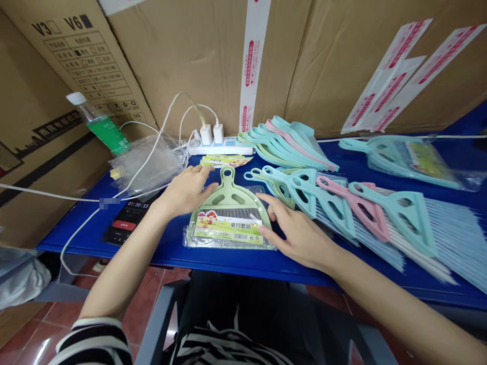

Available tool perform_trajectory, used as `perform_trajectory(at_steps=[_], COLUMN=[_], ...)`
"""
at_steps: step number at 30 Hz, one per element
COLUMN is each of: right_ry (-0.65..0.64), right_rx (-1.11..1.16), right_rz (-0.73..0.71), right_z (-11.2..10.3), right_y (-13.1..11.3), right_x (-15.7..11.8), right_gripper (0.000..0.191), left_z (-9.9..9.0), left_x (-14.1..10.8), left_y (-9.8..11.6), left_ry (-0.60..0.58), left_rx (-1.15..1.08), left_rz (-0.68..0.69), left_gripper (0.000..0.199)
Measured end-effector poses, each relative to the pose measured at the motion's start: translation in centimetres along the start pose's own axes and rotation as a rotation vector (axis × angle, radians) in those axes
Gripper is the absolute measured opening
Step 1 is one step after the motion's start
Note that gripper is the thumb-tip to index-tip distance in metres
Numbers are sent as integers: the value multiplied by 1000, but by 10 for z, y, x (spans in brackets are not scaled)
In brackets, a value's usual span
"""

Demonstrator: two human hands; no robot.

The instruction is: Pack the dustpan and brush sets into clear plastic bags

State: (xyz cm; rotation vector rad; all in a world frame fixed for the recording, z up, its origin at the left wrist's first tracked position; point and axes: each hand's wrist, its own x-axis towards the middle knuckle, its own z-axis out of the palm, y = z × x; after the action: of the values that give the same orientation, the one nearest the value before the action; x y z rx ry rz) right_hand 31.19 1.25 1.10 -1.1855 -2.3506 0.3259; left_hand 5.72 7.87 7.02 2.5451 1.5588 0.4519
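Right grip (pixel 294 230): fingers and thumb apart, at the right edge of one bagged green dustpan set (pixel 227 191). The set lay flat on the desk (pixel 228 261), left of that grip, the nearer by a little; its long axis ran away from the person, handle pointing far, wide mouth near. Left grip (pixel 186 190): also apart, left of the handle. Paper labels (pixel 224 161) lay just beyond; stacked dustpans (pixel 281 147), farther right.

Brushes (pixel 395 213) right of dustpan (pixel 228 195)
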Motion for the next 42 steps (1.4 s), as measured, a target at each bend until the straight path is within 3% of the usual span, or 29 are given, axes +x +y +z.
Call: perform_trajectory(at_steps=[2, 8, 17, 22, 26, 28, 30, 32, 36, 39, 42], right_ry=[-21, -41, -41, -15, 186, 397, 509, 521, 406, 465, 585], right_rx=[-42, -79, 63, 190, 500, 744, 940, 1115, 1405, 1469, 1465], right_rz=[-42, -46, 39, 91, 148, 256, 378, 457, 505, 588, 590], right_z=[1, 0, -3, -7, 7, 20, 33, 43, 52, 50, 44], right_y=[1, 1, -1, 1, 0, -9, -25, -44, -77, -82, -74], right_x=[-1, 0, -1, -5, -22, -34, -46, -53, -52, -45, -39], right_gripper=[50, 51, 54, 58, 72, 69, 60, 56, 58, 59, 63], left_z=[10, 29, 31, 20, 7, 4, 5, 8, 15, 18, 20], left_x=[13, 16, 13, 9, 7, 6, 6, 4, -3, -9, -12], left_y=[-7, -12, -19, -21, -21, -19, -13, -5, 17, 31, 38], left_ry=[-51, -71, -169, -189, -184, -166, -152, -128, -72, -31, 82], left_rx=[-188, -372, -636, -788, -965, -1019, -1070, -1113, -1159, -1186, -1203], left_rz=[-66, -73, -111, -106, -135, -150, -160, -173, -194, -180, -140], left_gripper=[36, 29, 27, 30, 38, 43, 46, 49, 55, 55, 52])
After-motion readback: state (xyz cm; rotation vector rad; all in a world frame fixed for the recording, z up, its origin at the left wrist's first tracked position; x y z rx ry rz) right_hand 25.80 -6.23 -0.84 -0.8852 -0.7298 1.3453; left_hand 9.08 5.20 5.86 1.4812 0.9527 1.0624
